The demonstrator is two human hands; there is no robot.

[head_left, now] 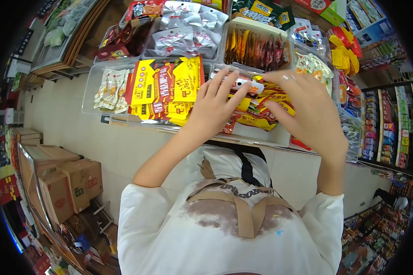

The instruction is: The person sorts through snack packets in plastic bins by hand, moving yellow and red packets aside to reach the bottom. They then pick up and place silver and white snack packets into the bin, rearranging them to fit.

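My left hand [215, 106] reaches over a clear plastic bin, its fingers spread over a white and red packet [236, 82]. Opposite it, my right hand [303, 107] is curved over the same bin, thumb apart from the fingers, above yellow and red snack packets [257, 118]. Whether its fingertips touch a packet is unclear. Left of my left hand lie large yellow and red packets [166, 82], stacked flat. Small whitish packets [112, 90] stand beside them in the left end of the bin.
Behind are bins of silver packets [186, 40] and upright brown and orange packets [254, 48]. Cardboard boxes [73, 183] stand on the lower left. Stocked shelves [390, 126] are on the right. Vegetables [59, 36] lie on a rack at the upper left.
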